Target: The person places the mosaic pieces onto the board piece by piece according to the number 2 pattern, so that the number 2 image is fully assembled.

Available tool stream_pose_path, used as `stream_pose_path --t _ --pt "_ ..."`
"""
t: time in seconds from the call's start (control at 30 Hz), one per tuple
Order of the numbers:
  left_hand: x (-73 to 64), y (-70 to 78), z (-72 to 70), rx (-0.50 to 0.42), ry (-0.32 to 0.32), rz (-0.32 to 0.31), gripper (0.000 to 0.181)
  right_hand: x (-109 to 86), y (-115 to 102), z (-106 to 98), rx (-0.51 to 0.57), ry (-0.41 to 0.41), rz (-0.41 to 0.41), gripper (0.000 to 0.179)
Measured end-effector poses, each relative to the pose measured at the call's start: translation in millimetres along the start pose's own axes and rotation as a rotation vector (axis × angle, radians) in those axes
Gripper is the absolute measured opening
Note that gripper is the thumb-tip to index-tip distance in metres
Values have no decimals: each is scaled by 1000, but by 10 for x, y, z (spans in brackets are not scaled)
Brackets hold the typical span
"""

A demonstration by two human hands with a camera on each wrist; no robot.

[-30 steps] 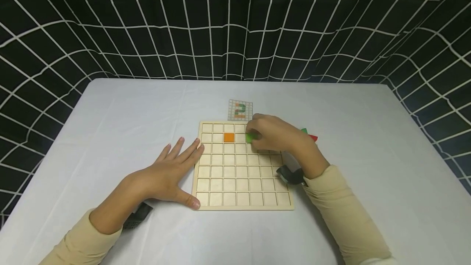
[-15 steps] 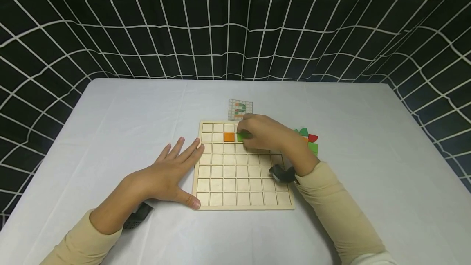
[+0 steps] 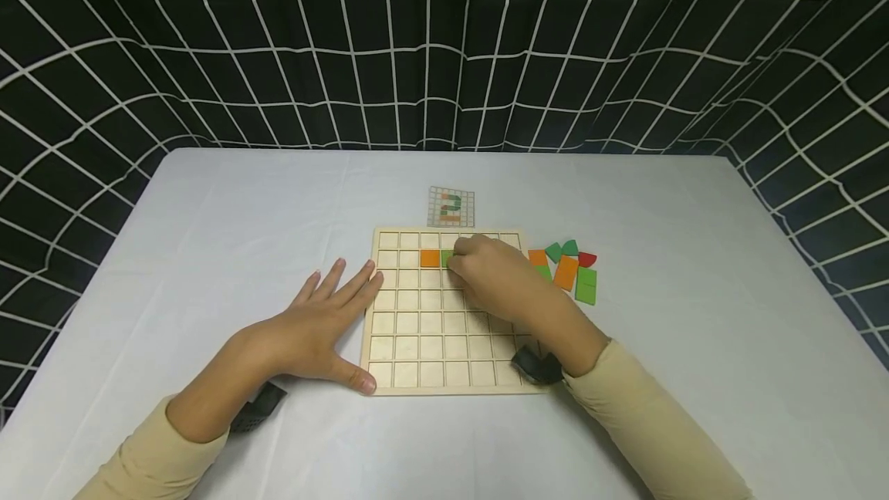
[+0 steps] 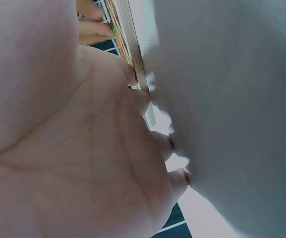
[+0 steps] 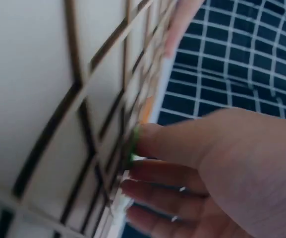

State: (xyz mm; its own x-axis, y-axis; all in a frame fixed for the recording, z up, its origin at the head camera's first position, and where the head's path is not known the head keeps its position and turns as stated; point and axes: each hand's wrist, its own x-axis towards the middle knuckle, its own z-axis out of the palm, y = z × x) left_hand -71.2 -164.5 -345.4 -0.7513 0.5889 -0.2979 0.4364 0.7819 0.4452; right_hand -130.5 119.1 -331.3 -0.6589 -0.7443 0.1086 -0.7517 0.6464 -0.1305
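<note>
The green tile [image 3: 447, 258] has moved left and now sits right beside the orange tile [image 3: 430, 258]. The right hand [image 3: 496, 276] has slid left too, its wrist nearer the person, so more colored pieces [image 3: 566, 273] show.

Left fingers [image 3: 354, 283] spread, right fingers [image 5: 162, 172] bent, forearms [image 3: 566, 322] angled inward

Left hand [image 3: 305, 342] barred the left edge of the board [image 3: 408, 324]. Right hand [image 3: 493, 276] and forearm [image 3: 576, 339] blocked its right side; loose tiles [image 3: 566, 273] crowded the tablecloth [image 3: 694, 292] just beyond. Free passage ran over the near middle cells [image 3: 430, 347].
</note>
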Motion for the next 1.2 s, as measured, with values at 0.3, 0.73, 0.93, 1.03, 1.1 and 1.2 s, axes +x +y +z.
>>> stream_pose_path --t 0.3,0.73,0.93,1.03,1.1,1.2 --pt "7 6 9 7 1 -2 139 -320 316 -289 268 -140 184 27" --pt "-11 -2 -11 12 -5 6 137 -491 862 -323 170 -249 639 24" --pt "-16 5 -18 8 -6 8 137 -469 894 -279 174 -216 627 36" --pt "-17 6 -17 6 -9 5 137 -471 901 -262 197 -201 630 35" --pt "-15 5 -15 7 -9 3 137 -468 902 -250 209 -187 628 33" --pt "-12 3 -10 8 -9 3 137 -458 904 -232 196 -173 610 31"
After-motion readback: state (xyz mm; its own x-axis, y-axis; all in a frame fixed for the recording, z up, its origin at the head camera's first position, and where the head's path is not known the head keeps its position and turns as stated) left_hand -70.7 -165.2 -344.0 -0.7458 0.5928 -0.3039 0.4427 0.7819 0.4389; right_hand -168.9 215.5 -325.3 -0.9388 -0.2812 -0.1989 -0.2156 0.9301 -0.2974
